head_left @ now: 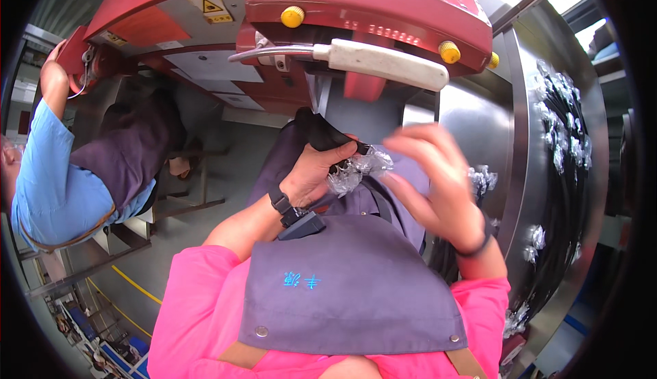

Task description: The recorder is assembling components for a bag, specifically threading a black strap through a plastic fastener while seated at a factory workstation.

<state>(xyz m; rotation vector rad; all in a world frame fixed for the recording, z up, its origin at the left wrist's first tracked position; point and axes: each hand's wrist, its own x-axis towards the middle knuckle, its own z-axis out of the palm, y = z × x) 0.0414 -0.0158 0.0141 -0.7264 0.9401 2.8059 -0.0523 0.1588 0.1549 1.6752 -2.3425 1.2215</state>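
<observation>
- Near the middle, over a grey apron (356,283), the left hand (316,174) is closed around a black part (321,135) with crinkled clear plastic wrap (357,171).
- Right hand (438,184), blurred, fingers spread, seemingly holds nothing, just right of the wrap.
- Far behind, a red machine (369,3).

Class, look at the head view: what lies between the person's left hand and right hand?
In the head view, a crumpled clear plastic wrap around a black part lies between them. The left hand grips it; the blurred right hand is beside the wrap.
</observation>
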